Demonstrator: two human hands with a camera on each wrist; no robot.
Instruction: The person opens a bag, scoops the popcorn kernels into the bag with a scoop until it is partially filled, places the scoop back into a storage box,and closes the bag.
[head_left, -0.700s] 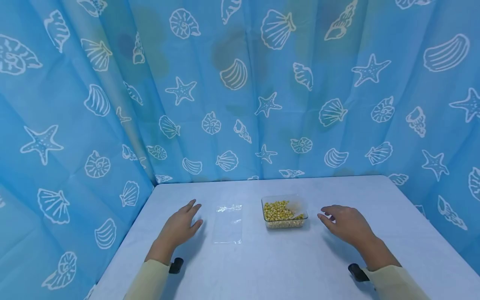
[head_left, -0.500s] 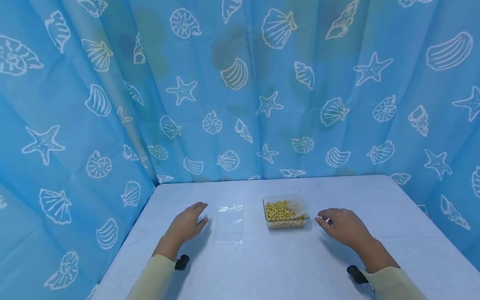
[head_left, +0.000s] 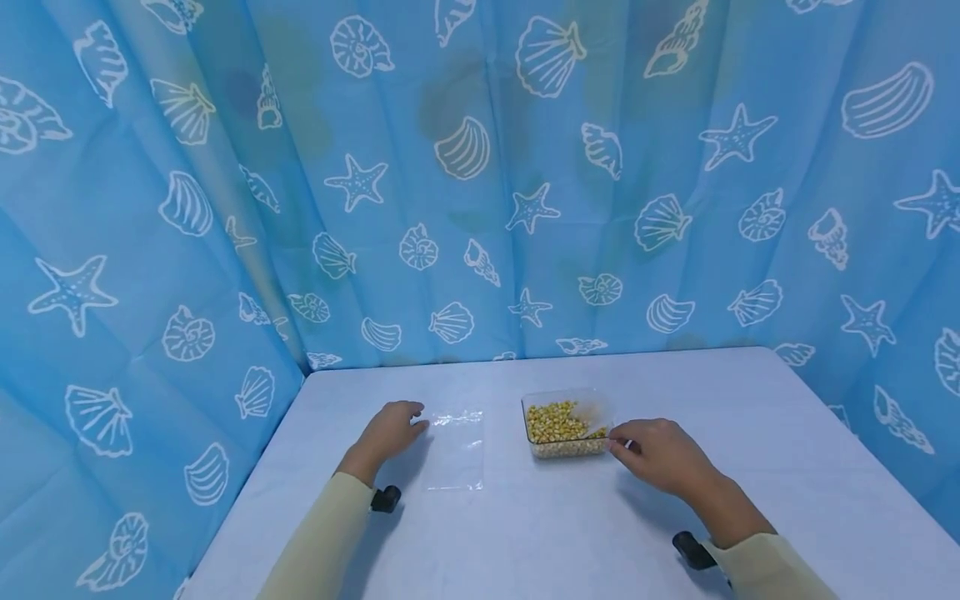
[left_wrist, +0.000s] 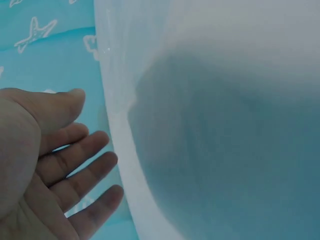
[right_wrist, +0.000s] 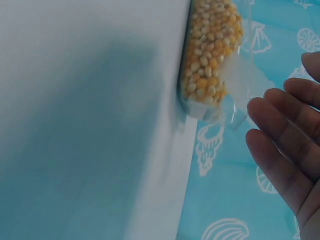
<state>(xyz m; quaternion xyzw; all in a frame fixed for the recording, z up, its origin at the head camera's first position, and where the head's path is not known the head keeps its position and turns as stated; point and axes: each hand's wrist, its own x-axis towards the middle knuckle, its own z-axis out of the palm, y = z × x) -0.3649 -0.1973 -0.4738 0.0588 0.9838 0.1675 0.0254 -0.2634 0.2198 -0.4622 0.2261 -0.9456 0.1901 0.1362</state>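
A clear rectangular container (head_left: 529, 440) of yellow corn kernels (head_left: 553, 421) stands right of the middle of the table. Inside its right end is a pale translucent piece (head_left: 592, 413), its kind unclear. My right hand (head_left: 662, 454) has its fingertips right at the container's right front corner; the right wrist view shows its fingers (right_wrist: 280, 120) loosely extended beside the kernels. To the left, a flat clear plastic bag (head_left: 456, 454) lies on the table. My left hand (head_left: 387, 435) is by the bag's upper left corner, thumb and fingers (left_wrist: 82, 187) apart with nothing between them.
A white-covered table (head_left: 525, 542) carries the bag and the container. Blue curtains (head_left: 480, 208) with white shell and starfish prints hang behind it and on both sides. Dark wrist cameras sit under both wrists, the left camera (head_left: 386, 499) near the table.
My left hand has moved right, to the bag's edge. My right hand has moved left, closing the gap to the container's corner. Bag and container have stayed in place.
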